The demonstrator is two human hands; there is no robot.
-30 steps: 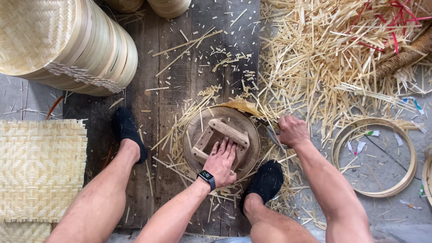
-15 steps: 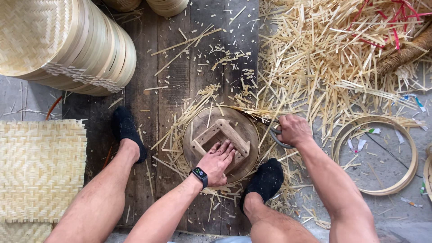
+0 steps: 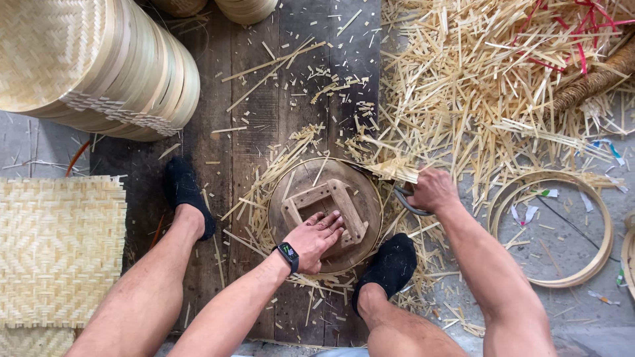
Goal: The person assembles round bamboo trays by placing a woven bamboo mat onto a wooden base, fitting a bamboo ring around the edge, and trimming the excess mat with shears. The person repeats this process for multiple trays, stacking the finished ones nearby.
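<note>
The left hand (image 3: 319,236) lay flat and released, fingers spread, pressing on the square wooden frame (image 3: 325,210) atop the round wooden form (image 3: 360,198). The form stood on the dark plank floor (image 3: 264,119), near its right edge, between the two black-socked feet. The right hand (image 3: 433,190) was clenched on the handle of a curved metal tool (image 3: 405,201) at the form's right rim, touching a tuft of bamboo strips (image 3: 397,170). Stacked bamboo rings (image 3: 126,73) lay toward the far left corner.

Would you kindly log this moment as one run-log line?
left hand: pressing wooden frame on round disc | right hand: gripping shears at bamboo strips
</note>
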